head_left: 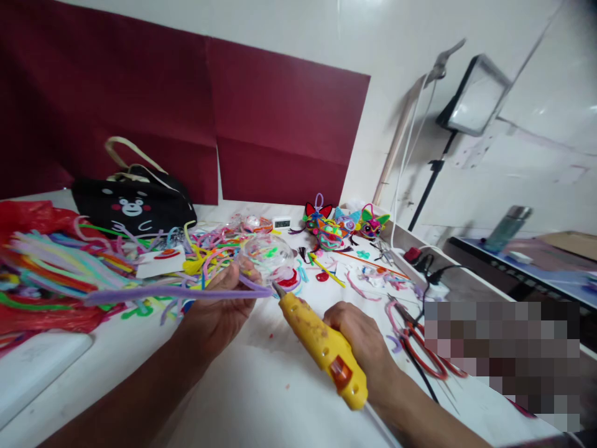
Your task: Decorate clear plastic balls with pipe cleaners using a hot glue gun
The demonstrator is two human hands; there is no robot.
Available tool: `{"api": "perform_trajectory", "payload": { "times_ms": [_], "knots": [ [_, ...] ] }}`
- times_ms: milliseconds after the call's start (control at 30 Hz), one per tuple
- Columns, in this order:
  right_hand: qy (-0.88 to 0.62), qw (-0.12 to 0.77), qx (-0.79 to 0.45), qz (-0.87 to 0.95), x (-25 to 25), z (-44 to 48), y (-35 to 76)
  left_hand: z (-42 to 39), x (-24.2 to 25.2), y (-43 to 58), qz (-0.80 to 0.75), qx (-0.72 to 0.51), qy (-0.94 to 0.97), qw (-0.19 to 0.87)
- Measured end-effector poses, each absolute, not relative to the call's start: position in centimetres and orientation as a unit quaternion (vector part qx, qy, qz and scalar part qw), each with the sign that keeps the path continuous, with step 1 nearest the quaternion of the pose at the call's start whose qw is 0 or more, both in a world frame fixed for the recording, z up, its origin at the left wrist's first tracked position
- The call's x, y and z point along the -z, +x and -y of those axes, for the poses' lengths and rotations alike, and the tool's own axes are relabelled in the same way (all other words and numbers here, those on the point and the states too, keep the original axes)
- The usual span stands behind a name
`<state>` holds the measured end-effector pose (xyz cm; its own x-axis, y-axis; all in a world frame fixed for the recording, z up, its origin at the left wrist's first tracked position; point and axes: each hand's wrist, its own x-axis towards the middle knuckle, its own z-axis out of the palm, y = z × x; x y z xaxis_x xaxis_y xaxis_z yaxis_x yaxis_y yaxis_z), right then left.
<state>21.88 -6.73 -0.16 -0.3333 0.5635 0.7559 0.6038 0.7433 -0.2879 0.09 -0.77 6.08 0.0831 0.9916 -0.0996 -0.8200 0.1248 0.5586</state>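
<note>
My left hand (217,314) is closed on a purple pipe cleaner (172,292), which stretches out to the left and bends back near the fingertips. My right hand (364,342) grips a yellow hot glue gun (321,339) with an orange switch. The gun's nozzle points up and left and meets the bend of the pipe cleaner, or is very close to it. Out of its back end runs a whitish glue stick (380,426). A clear plastic ball (268,255) is just beyond my left fingers; whether they touch it I cannot tell.
Loose pipe cleaners (69,261) are heaped at the left. Several colourful pipe-cleaner animal heads (331,230) stand at the back. Red-handled pliers (424,354) and a power strip (436,289) with cables lie at the right. A black bag (135,202) stands back left.
</note>
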Motion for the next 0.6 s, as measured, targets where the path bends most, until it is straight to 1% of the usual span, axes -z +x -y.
{"api": "perform_trajectory", "payload": {
  "times_ms": [600],
  "knots": [
    [-0.371, 0.463, 0.026, 0.805, 0.24, 6.83, 21.96, 0.31, -5.79, -0.05, -0.216, -0.647, 0.167, 0.712]
  ]
}}
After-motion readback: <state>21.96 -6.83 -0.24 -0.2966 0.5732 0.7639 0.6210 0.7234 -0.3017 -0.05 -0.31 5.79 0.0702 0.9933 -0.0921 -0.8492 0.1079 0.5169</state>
